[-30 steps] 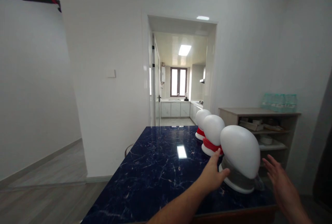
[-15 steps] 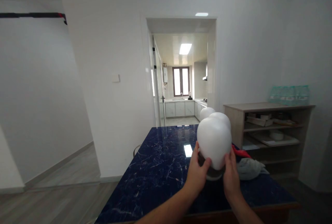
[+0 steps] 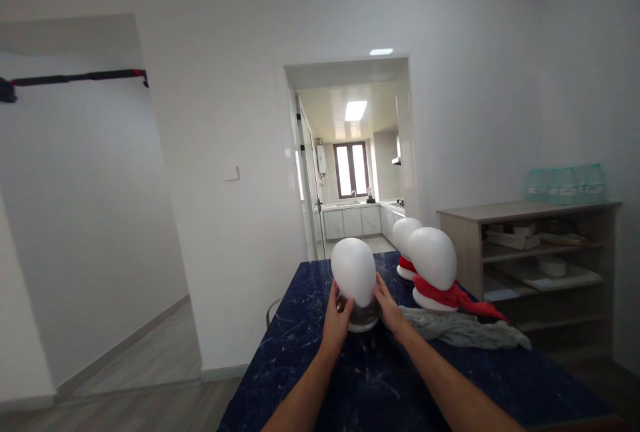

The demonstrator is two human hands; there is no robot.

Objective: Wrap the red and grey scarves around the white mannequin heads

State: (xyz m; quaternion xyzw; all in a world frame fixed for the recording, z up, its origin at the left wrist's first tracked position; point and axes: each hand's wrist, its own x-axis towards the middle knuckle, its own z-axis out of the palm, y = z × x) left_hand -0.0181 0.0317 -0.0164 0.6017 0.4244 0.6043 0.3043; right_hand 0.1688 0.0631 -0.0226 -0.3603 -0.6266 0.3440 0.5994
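A white mannequin head (image 3: 353, 271) stands upright on the dark blue marbled table (image 3: 280, 359), with a dark brownish band of cloth (image 3: 365, 316) around its neck. My left hand (image 3: 338, 323) is closed on the left side of its neck, thumb toward the front. From the right, my right hand (image 3: 389, 305) grips the same neck with bent fingers; some fingertips are hidden behind it. To the right is a second white mannequin head (image 3: 434, 259) with a red scarf (image 3: 443, 294) around its neck. A crumpled grey scarf (image 3: 465, 329) lies near my right forearm.
Behind the second head stands another white mannequin head (image 3: 406, 237), also with red cloth at its neck. A wooden shelf unit (image 3: 525, 212) carrying wrapped water bottles (image 3: 567, 183) is at the right. The table's far end faces a kitchen doorway (image 3: 410, 152).
My hands have moved the mannequin head left, away from the other two heads. Those heads, their red cloth and the grey scarf now show more fully. The camera view has shifted slightly.
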